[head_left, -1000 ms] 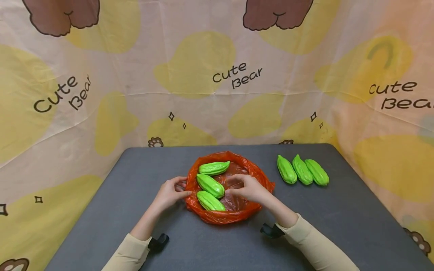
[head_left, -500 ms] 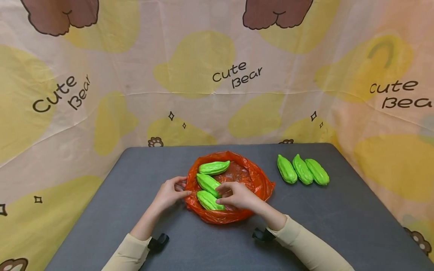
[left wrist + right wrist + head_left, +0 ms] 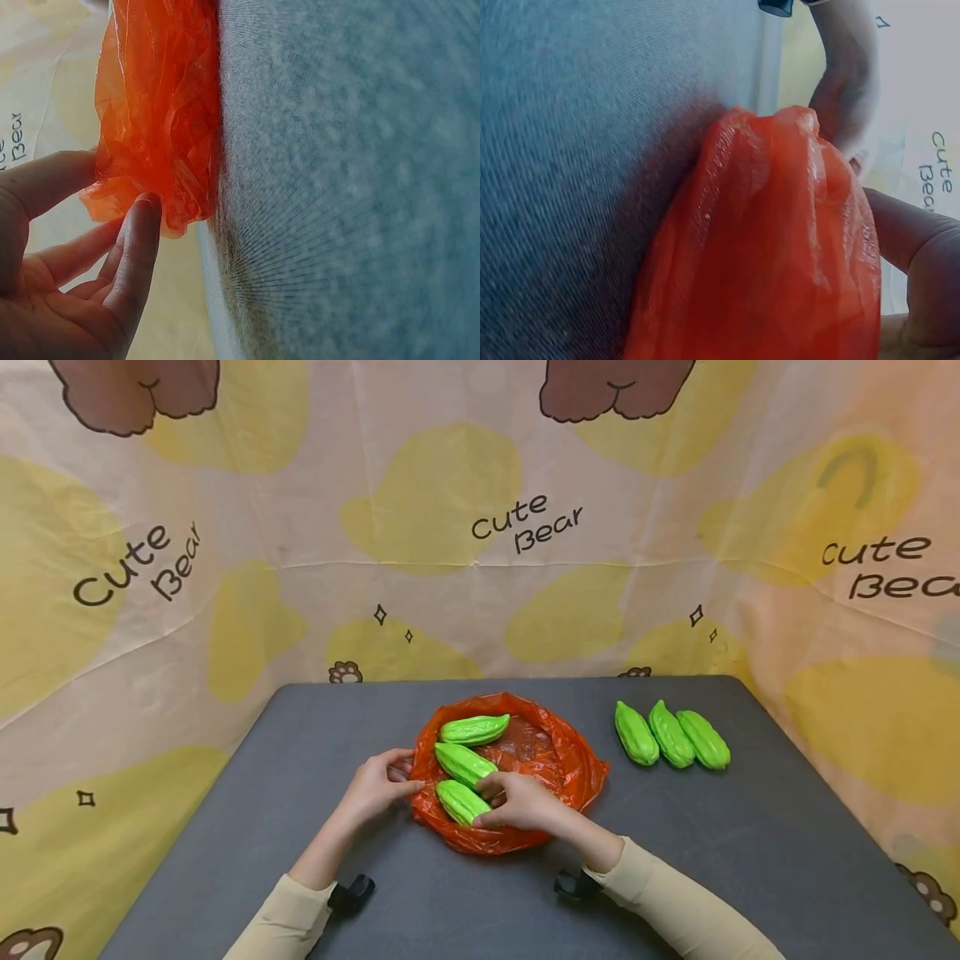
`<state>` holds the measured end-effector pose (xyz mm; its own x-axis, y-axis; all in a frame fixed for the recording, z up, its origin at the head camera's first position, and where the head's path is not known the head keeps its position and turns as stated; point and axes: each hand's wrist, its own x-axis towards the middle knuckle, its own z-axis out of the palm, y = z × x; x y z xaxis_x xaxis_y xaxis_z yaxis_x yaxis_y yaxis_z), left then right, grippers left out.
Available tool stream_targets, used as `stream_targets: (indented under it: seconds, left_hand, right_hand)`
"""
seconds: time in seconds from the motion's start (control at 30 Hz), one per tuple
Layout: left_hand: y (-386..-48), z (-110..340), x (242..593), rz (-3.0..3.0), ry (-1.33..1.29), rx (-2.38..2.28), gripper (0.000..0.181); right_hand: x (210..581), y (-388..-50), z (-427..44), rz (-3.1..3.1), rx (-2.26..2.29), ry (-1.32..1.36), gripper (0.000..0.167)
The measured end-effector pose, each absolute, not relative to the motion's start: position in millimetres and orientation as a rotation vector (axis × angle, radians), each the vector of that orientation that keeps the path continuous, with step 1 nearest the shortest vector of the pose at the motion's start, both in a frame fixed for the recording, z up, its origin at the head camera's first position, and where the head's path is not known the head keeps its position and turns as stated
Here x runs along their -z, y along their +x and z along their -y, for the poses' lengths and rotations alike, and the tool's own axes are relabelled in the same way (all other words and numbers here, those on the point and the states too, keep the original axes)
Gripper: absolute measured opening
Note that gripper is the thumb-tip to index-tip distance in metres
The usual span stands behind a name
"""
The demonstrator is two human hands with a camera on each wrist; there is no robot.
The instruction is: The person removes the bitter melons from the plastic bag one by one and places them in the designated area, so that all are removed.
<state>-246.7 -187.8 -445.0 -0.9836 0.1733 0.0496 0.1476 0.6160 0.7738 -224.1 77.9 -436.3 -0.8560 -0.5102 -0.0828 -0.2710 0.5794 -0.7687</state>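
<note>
A red plastic bag (image 3: 577, 760) stands with its mouth wide and its rim rolled outward. Three bright green bitter melons lie inside: a far one (image 3: 474, 730), a middle one (image 3: 461, 762) and a near one (image 3: 459, 802). At the bag's left side, my left hand (image 3: 378, 787) holds the rim between thumb and fingers; the left wrist view shows the thumb on the crinkled plastic. My right hand (image 3: 521, 802) reaches into the bag and grips the right end of the near bitter melon, hiding that end. In the right wrist view the bag wall hides the fingertips.
Three more bitter melons (image 3: 672, 735) lie side by side at the back right of the grey table (image 3: 315, 718). Behind and beside the table hangs a printed cloth (image 3: 435, 510) with bear patterns.
My right hand has moved left and toward me inside the bag, from beside the middle bitter melon to the near one. The left hand and the bag stay in place.
</note>
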Motion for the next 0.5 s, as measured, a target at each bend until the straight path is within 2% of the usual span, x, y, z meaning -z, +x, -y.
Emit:
stream_targets:
  seconds: [0.27,0.5]
  left_hand:
    - [-245.2,188.3,443.2,-2.798,0.301,-1.337,0.058]
    - [-243.5,188.2,445.0,-2.812,0.314,-1.357,0.058]
  right_hand:
    - [435.4,-221.7,-72.9,-2.541,1.091,-0.65,0.058]
    - [434.0,-219.5,-69.4,-2.562,1.057,-0.634,0.058]
